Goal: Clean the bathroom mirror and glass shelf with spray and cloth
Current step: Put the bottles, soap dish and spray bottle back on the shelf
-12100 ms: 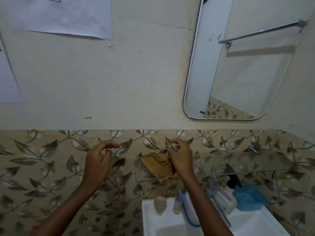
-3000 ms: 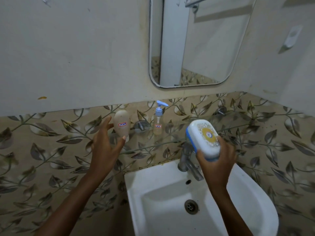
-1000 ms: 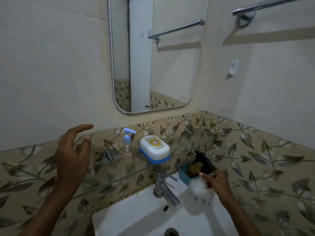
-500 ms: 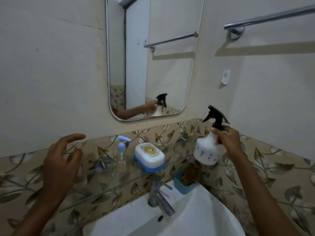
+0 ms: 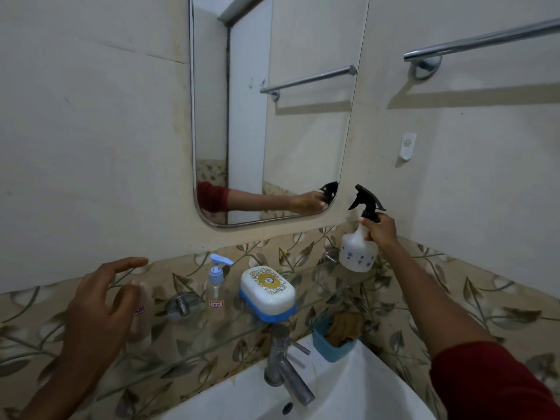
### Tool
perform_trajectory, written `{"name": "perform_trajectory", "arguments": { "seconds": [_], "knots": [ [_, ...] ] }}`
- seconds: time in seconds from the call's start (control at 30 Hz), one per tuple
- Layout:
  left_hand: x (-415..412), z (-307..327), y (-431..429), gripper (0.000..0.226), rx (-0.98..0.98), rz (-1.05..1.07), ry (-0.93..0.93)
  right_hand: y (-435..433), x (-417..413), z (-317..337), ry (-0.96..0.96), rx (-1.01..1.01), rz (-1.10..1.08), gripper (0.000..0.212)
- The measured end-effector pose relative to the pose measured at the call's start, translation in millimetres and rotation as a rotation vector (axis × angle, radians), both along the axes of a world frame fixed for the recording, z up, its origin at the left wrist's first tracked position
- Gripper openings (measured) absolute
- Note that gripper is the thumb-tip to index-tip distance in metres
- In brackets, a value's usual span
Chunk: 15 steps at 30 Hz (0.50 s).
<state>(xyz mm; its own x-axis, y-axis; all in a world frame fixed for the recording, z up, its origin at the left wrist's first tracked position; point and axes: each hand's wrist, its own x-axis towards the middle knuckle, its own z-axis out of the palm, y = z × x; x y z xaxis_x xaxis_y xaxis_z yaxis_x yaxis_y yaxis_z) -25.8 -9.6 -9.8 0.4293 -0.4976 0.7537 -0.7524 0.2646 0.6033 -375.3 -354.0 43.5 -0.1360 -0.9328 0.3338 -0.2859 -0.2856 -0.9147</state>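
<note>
My right hand (image 5: 378,230) grips the neck of a white spray bottle (image 5: 357,250) with a black trigger head, held up beside the lower right corner of the wall mirror (image 5: 272,116). The nozzle points left toward the mirror. My left hand (image 5: 100,301) hovers open over the left end of the glass shelf (image 5: 197,334), holding nothing. A brown cloth (image 5: 344,328) lies bunched in a blue tub (image 5: 330,350) on the basin's back right corner.
On the shelf stand a pale bottle partly behind my left hand, a small blue-pump bottle (image 5: 215,289) and a white-and-blue soap box (image 5: 268,294). Below are a steel tap (image 5: 286,368) and the white basin (image 5: 348,395). A towel rail (image 5: 485,40) crosses the right wall.
My right hand lifted the spray bottle from the basin edge up beside the mirror's lower right corner. The left hand stayed open over the shelf.
</note>
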Motion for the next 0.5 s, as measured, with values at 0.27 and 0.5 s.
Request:
{"name": "perform_trajectory", "arguments": {
  "seconds": [0.27,0.5],
  "knots": [
    [2,-12,-4,0.034,-0.018,0.025,0.019,-11,2,3,0.079,0.071,0.027,0.028],
    [3,-17,-4,0.028,-0.001,0.021,0.017,-9,-3,4,0.139,0.089,0.045,0.027]
  ]
}}
